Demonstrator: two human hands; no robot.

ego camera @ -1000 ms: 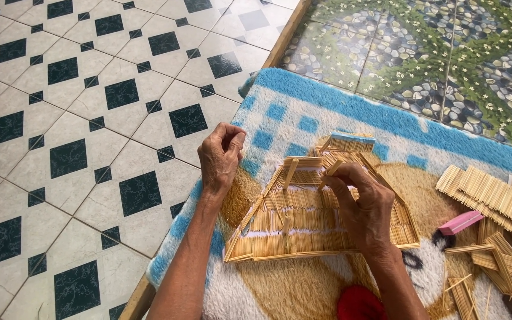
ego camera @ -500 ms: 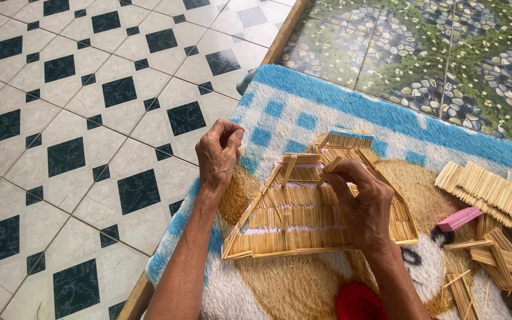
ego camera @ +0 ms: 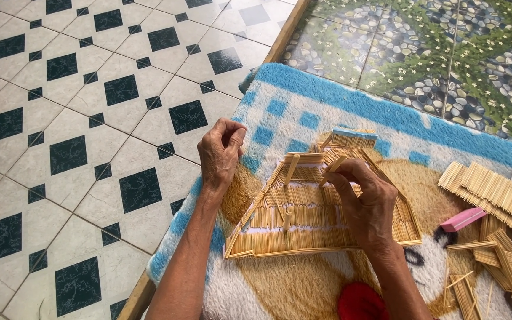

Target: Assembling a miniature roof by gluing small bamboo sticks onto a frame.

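A tiled floor (ego camera: 60,148), white with dark blue squares, fills the left of the frame; green pebble-patterned tiles (ego camera: 445,53) fill the upper right. A shaggy blue, white and tan rug (ego camera: 339,112) lies on the floor at centre right. On it rest a trapezoid panel of thin wooden sticks (ego camera: 303,225), loose stick bundles (ego camera: 493,195) at the right edge, and a small pink block (ego camera: 463,219) beside them.

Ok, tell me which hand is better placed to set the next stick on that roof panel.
Probably the right hand: it lies on the stick roof panel, fingertips pinching a stick near the top. The left hand is curled at the panel's left edge over the rug.
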